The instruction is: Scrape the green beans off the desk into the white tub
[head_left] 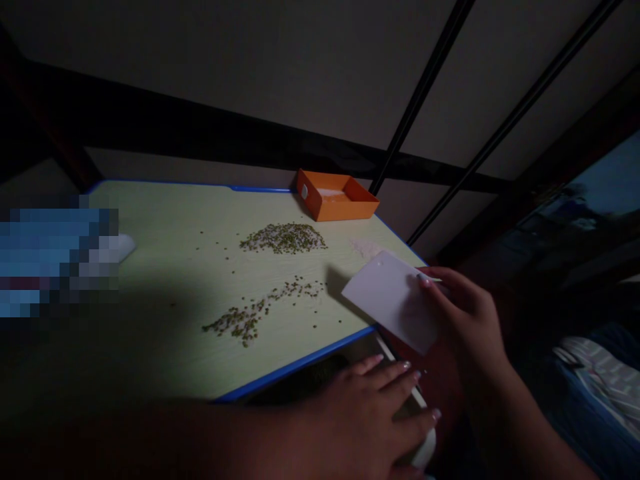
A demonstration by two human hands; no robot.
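My right hand (467, 317) pinches a white card (387, 297) with a small hole near one corner, holding it tilted over the table's right front edge. My left hand (367, 403) reaches across the bottom with its fingers spread, over a partly pulled-out drawer (387, 347) under the tabletop. Whether its palm rests on the drawer is hidden. A larger heap of small green beans (285, 237) mixed with white grains lies on the table. A thinner streak of beans (245, 320) lies nearer me. Fine white grains (365, 248) form a patch beyond the card.
An orange open box (345, 212) with something white inside stands at the table's far right corner. The pale green tabletop (165, 207) has a blue rim. Blurred-out blue and white items (50, 253) sit at left. Cabinet panels (250, 67) rise behind; striped fabric (600, 380) lies at right.
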